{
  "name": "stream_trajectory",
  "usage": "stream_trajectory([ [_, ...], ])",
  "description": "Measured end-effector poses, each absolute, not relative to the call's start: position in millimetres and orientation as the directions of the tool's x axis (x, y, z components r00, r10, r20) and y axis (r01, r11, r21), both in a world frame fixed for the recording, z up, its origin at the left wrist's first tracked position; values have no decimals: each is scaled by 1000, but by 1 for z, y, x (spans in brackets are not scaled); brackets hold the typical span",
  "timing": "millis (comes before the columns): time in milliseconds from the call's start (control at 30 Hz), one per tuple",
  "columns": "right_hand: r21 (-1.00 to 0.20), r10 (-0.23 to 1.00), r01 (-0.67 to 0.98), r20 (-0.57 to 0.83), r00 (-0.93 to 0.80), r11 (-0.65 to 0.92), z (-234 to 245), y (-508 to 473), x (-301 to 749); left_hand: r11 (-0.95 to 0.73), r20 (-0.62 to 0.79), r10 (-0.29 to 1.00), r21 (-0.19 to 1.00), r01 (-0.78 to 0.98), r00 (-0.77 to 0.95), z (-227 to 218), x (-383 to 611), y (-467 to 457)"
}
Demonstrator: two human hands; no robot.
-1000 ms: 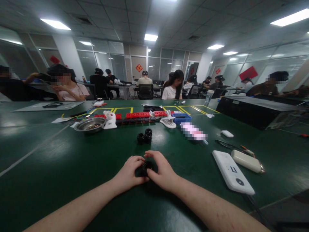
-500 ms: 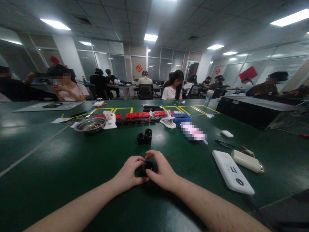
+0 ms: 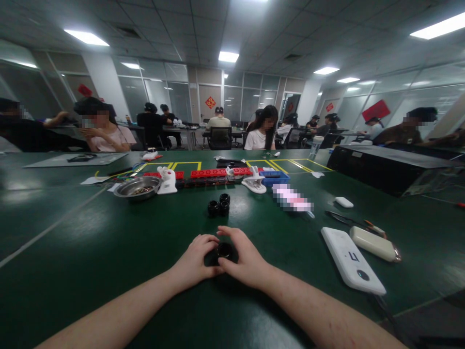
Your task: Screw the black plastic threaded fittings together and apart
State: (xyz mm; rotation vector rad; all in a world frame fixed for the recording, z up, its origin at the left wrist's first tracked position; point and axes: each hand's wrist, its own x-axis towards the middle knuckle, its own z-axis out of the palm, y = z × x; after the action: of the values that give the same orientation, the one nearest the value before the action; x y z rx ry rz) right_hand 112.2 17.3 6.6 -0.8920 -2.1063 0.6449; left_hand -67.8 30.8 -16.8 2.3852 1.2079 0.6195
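Between my two hands, just above the green tabletop or resting on it, is a small black round part (image 3: 224, 250) with a hollow top. My left hand (image 3: 194, 258) curls around its left side, thumb low at the front and fingers at the back. My right hand (image 3: 247, 258) wraps the right side, its thumb at the near rim and its index finger arched over the far side. Straight ahead, three similar glossy black round parts (image 3: 219, 205) stand close together, apart from my hands.
Farther back, a metal bowl (image 3: 138, 188) holds small pieces beside white stands (image 3: 167, 182) and a red strip (image 3: 209, 173). A blue tray (image 3: 274, 178) is behind. At right lie a white power bank (image 3: 352, 261), a cream device (image 3: 374, 244) and pliers (image 3: 339, 218). Several people sit beyond.
The view has shifted slightly, moving the whole scene a little to the right. My right thumb has slid slightly left along the part's near rim; both hands stay around it.
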Motion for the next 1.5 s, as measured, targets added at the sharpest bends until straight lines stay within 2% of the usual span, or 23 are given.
stream_trajectory([
  [100,-672,818,470,433,-378,572,5,19,111,-543,208,826,538,644,524,-16,-68,31],
  [200,-656,825,504,405,-394,562,5,20,110,-542,211,827,546,639,521,-14,-66,29],
  [433,-668,735,369,415,-536,646,9,17,111,-538,202,826,559,631,526,-11,-67,29],
  [667,-653,834,521,399,-381,550,7,19,109,-538,203,828,548,640,522,-10,-65,29],
  [933,-690,731,327,435,-525,645,6,20,111,-548,208,820,552,629,533,-7,-66,28],
  [1100,-676,798,430,454,-397,598,3,22,110,-546,215,826,535,645,521,-10,-67,29],
  [1233,-673,845,512,402,-351,533,2,22,109,-547,212,826,530,649,523,-10,-66,28],
  [1500,-716,781,373,389,-489,590,4,20,110,-561,227,819,514,649,528,-14,-67,31],
])
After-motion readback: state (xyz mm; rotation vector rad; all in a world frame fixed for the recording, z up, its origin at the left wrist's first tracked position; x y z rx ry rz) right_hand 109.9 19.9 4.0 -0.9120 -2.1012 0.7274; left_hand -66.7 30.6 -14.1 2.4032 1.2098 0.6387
